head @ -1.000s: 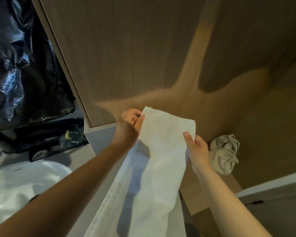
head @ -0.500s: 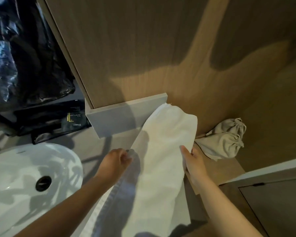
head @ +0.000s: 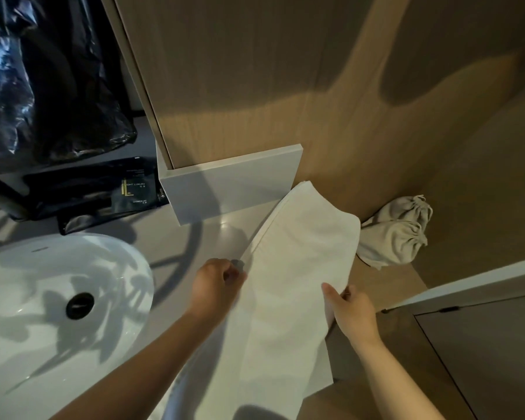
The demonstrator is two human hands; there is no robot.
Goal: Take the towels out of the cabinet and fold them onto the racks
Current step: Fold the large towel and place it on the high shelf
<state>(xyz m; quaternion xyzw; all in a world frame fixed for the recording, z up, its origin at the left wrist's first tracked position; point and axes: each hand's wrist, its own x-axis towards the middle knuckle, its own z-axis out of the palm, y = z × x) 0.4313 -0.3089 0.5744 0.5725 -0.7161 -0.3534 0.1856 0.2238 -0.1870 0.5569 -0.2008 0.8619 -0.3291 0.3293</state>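
A long white towel [head: 288, 283], folded lengthwise, lies across the right end of the grey counter [head: 194, 247] and hangs over its front edge. My left hand [head: 215, 283] pinches the towel's left edge with curled fingers. On the other side, my right hand [head: 350, 307] grips the towel's right edge, thumb on top. The towel's far end reaches the wooden wall panel [head: 315, 86]. No rack is in view.
A white sink basin [head: 37, 298] with a dark drain sits at the left. Black amenity packets [head: 103, 195] and a black plastic bag [head: 43, 80] lie behind it. Two beige drawstring pouches [head: 397, 234] rest on a wooden ledge at the right. A grey cabinet door [head: 482, 359] is lower right.
Both hands have come down from the wall toward the counter, and the towel's top end has dropped with them. The view has tilted down, showing more of the sink.
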